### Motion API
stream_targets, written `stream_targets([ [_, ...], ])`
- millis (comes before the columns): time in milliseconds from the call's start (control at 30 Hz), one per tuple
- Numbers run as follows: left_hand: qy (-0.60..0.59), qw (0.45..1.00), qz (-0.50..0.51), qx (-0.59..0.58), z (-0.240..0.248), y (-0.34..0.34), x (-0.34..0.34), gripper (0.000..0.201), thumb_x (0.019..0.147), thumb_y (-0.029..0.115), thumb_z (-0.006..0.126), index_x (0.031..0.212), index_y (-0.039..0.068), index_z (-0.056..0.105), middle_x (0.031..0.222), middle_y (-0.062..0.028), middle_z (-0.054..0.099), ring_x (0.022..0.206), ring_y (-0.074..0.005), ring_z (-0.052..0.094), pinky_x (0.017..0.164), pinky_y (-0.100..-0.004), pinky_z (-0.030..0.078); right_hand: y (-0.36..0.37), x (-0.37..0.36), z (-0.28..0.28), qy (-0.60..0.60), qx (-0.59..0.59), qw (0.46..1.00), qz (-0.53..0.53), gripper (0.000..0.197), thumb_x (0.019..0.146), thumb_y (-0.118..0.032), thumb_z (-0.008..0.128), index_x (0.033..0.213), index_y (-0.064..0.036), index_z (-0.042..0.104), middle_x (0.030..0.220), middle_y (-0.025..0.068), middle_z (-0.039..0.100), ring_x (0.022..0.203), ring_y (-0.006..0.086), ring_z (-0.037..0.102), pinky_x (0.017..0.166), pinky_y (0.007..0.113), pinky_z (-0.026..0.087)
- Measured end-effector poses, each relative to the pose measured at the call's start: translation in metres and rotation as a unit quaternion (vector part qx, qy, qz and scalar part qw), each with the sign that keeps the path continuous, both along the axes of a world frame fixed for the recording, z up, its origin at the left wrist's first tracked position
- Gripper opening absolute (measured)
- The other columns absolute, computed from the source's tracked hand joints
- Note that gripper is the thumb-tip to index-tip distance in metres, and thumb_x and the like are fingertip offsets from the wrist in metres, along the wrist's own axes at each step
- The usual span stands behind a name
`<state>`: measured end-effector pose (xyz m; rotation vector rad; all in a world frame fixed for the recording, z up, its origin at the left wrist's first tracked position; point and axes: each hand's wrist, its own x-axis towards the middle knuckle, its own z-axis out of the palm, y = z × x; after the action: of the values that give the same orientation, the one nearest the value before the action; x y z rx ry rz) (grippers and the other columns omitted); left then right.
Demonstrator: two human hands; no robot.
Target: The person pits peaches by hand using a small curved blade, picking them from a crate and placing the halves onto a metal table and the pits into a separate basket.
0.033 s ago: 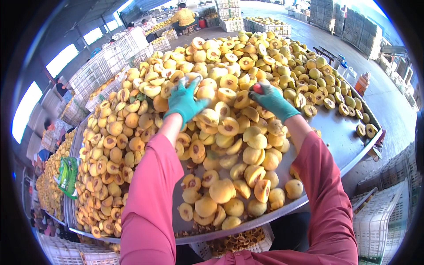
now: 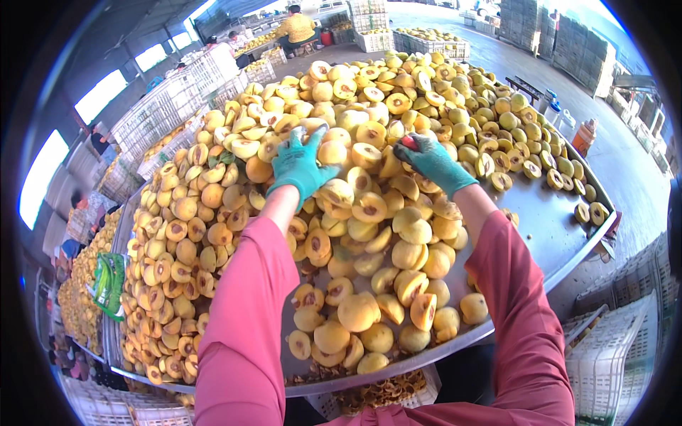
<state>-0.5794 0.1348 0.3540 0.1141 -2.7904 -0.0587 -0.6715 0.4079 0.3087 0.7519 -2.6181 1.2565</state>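
A large heap of yellow peaches (image 2: 357, 309), many cut in half with brown pits or hollows showing, covers a metal table (image 2: 540, 241). My left hand (image 2: 300, 167), in a green glove, rests on the upper middle of the heap with fingers and thumb spread. A whole-looking peach (image 2: 332, 153) lies beside its thumb and fingers. To the right, my right hand (image 2: 437, 165), also gloved in green, is closed around a small red object (image 2: 410, 143). Only its red end shows; the rest is hidden in the glove. Halved peaches lie against this hand's fingertips.
A white crate (image 2: 391, 390) with brown scraps stands below the table's near edge. At left lies a green bag (image 2: 109, 284) by another peach heap. White crates (image 2: 163, 99) are stacked behind, and more crates (image 2: 614, 348) stand at right. A person (image 2: 296, 30) sits far back.
My right hand has shifted slightly left with the red object, toward the peaches between my hands. My left hand stays nearly in place, fingers spread.
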Motion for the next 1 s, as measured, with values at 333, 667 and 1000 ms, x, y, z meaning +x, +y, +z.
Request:
stream_targets([
  [333,-0.13,0.989,-0.024,0.066,-0.012,-0.005,0.064,0.082,0.069,0.045,0.078,0.143,0.029,0.046,0.15,-0.0193,0.031,0.13,-0.0419,0.044,0.108,-0.0456,0.04,-0.095,0.046,-0.019,-0.028,-0.081,0.983,0.16,0.034,0.085,-0.038,0.065,0.112,-0.0186,0.069,0.097,0.0163,0.071,0.091,0.0342,0.067,0.083,0.041,0.052],
  [667,-0.101,0.991,0.024,0.081,-0.079,-0.024,0.24,0.078,0.067,0.04,0.083,0.136,0.018,0.055,0.149,-0.0119,0.037,0.136,-0.0371,0.038,0.11,-0.0449,0.037,-0.132,0.207,-0.057,-0.015,0.064,0.97,0.234,0.023,0.088,-0.034,0.06,0.102,-0.0156,0.062,0.095,0.0102,0.069,0.091,0.0341,0.064,0.078,0.049,0.048],
  [1000,0.07,0.428,-0.152,0.888,-0.044,-0.001,0.39,0.053,0.091,0.014,0.06,0.139,0.001,0.043,0.129,-0.0175,0.058,0.112,-0.0262,0.062,0.09,-0.0325,0.054,-0.091,0.364,0.027,0.039,-0.188,0.936,0.294,0.033,0.092,-0.029,0.065,0.109,-0.0047,0.052,0.074,0.011,0.059,0.068,0.0324,0.062,0.06,0.042,0.048],
])
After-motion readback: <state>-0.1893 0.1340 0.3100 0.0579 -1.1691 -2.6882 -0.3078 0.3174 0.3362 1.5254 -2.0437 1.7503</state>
